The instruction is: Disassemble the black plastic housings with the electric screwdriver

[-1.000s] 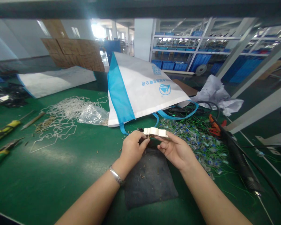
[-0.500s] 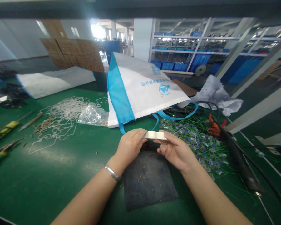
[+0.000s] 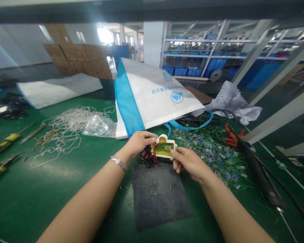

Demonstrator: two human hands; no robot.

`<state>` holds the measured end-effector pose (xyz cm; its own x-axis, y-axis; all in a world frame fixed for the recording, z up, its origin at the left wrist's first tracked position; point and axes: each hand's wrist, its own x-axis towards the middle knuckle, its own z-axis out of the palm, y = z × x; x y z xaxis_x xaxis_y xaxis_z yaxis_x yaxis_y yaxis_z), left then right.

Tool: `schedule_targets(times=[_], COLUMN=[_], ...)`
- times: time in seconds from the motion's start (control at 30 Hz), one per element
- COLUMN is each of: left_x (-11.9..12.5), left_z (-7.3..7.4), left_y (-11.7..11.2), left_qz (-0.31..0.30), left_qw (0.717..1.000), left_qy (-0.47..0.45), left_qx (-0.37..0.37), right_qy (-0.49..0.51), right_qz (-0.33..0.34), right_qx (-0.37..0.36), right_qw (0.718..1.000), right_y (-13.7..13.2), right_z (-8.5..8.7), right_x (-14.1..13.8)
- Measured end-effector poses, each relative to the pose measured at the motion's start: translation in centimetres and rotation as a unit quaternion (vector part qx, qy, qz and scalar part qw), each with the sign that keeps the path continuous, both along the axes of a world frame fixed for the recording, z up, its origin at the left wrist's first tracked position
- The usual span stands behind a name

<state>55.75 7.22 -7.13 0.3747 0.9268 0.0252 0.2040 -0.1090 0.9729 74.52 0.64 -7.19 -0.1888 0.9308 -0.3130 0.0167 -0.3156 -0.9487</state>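
A small cream plastic housing [image 3: 163,148] is held up between both hands, its yellow-green inside facing me. Red, yellow and black wires [image 3: 154,150] come out at its left side, beside a dark bundle [image 3: 146,156]. My left hand [image 3: 139,143] is closed on the housing's left edge, with the thumb at the top. The lower right corner is pinched by my right hand [image 3: 186,160]. Below them a dark mat [image 3: 162,195] lies on the green table, with several small brass screws [image 3: 170,186] on it.
A white and blue bag [image 3: 154,98] stands behind the hands. At the left lie bent white wires [image 3: 71,121], a plastic pouch [image 3: 100,126], pliers [image 3: 5,165] and a screwdriver [image 3: 5,143]. Small green-wired parts [image 3: 218,158] and a black power screwdriver [image 3: 262,179] lie right.
The housing has turned from edge-on to showing its inside and wires. My left hand has shifted left and up; my right hand has moved a little lower, onto the housing's right corner.
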Motion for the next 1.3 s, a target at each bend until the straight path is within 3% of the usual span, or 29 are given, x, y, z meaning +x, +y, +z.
schedule_targets(times=[0.33,0.6,0.97,1.07,1.17,1.23,1.3], left_x=[0.5,0.7,1.0,1.4,2.3,3.0,3.6], left_z=[0.8,1.4,0.8,1.4,1.8,1.5,0.7], left_y=[0.6,1.5,0.9,-0.9,-4.9,-7.9,-10.3], left_qz=[-0.045,-0.035,0.017,0.081,0.203,0.220,0.181], left_qw=[0.996,0.992,0.991,0.985,0.963,0.973,0.972], left_qy=[0.076,0.123,0.126,0.130,0.111,0.050,-0.057], left_qx=[0.015,0.006,0.030,0.084,0.136,0.052,-0.139], right_qy=[-0.025,-0.053,-0.090,-0.095,-0.095,-0.090,-0.087], right_qz=[-0.025,0.000,0.024,0.025,0.021,0.020,0.022], right_qx=[-0.036,-0.034,-0.034,-0.032,-0.042,-0.047,-0.046], right_qw=[0.999,0.998,0.995,0.995,0.994,0.995,0.995], right_y=[0.2,0.1,-0.1,-0.1,-0.2,-0.3,-0.6], right_z=[-0.4,-0.3,0.0,0.2,0.2,0.0,-0.2], right_x=[-0.5,-0.6,-0.7,-0.6,-0.2,-0.1,-0.2])
